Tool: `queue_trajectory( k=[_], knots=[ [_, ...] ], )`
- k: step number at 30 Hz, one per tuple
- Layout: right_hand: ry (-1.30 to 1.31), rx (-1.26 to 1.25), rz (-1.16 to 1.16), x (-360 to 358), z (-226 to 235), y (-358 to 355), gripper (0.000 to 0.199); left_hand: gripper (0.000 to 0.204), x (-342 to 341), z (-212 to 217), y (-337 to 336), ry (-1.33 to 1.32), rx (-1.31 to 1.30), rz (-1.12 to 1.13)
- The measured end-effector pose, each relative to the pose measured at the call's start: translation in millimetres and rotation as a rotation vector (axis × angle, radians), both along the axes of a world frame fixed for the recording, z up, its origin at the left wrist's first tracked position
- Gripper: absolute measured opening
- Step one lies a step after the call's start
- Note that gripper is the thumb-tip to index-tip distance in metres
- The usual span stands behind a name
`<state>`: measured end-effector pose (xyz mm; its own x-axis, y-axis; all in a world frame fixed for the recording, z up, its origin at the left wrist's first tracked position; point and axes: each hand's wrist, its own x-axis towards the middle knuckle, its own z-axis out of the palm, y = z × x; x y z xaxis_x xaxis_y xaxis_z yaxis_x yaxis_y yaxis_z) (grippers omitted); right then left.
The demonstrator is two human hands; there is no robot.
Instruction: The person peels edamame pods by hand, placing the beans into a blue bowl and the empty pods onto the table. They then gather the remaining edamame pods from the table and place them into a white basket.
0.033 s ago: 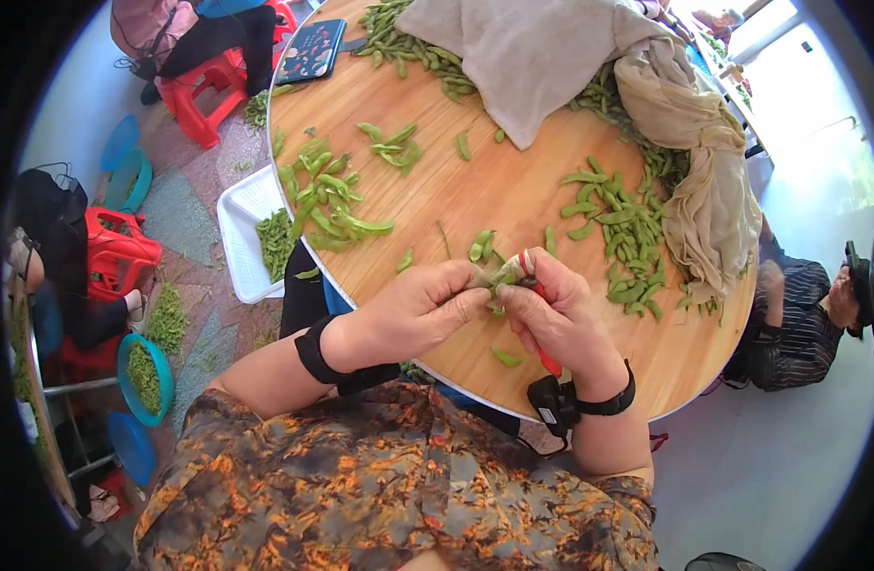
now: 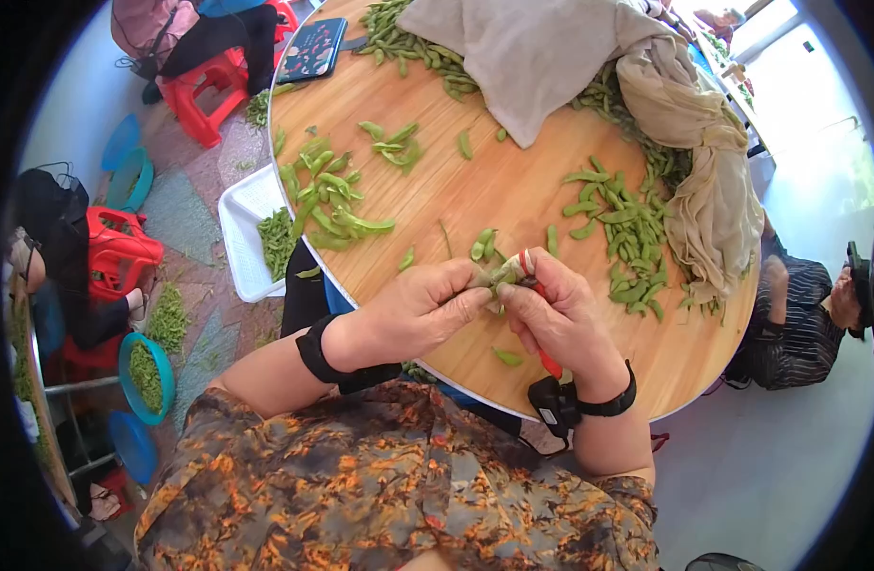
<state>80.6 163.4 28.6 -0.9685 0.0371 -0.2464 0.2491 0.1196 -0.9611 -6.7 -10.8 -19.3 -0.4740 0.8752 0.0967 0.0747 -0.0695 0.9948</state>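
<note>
Over the near part of the round wooden table, my left hand [image 2: 435,300] pinches a green soybean pod [image 2: 500,277] between thumb and fingers. My right hand [image 2: 557,309] meets it at the pod, its thumb pressed close against it. In that same hand is a slim red-handled tool [image 2: 550,364]; its working end is hidden by the fingers. Something pale is wrapped near the right index fingertip. Loose pods [image 2: 482,244] lie just beyond my hands, and a single pod [image 2: 506,357] rests just below them.
Pod piles lie on the table at left [image 2: 327,195] and right [image 2: 632,238]. A beige cloth [image 2: 698,181] partly covers more pods. A dark patterned notebook [image 2: 311,49] sits at the far edge. Left are a white basket [image 2: 242,243], red stools [image 2: 208,90] and blue basins [image 2: 161,381]. Other people sit around.
My hands keep nearly the same hold and place. At the right, another person's forearm has shifted slightly.
</note>
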Motion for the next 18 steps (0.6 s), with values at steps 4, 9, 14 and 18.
queue_trajectory(
  k=[4, 9, 14, 18],
  knots=[
    [-0.084, -0.150, -0.097, -2, 6, 1, 0.004, 0.016, -1, 10, -2, -0.469, -0.002, -0.083],
    [0.104, 0.167, -0.229, -2, -11, 23, 0.013, 0.027, -4, 8, -12, -0.717, 0.143, 0.087],
    [0.394, 0.756, -0.225, -12, -20, 25, 0.017, 0.027, -23, 10, -25, -1.059, 0.378, 0.318],
    [0.242, 0.860, -0.154, -27, -16, -3, 0.022, 0.023, -15, 7, -24, -1.031, 0.273, 0.259]
  ],
)
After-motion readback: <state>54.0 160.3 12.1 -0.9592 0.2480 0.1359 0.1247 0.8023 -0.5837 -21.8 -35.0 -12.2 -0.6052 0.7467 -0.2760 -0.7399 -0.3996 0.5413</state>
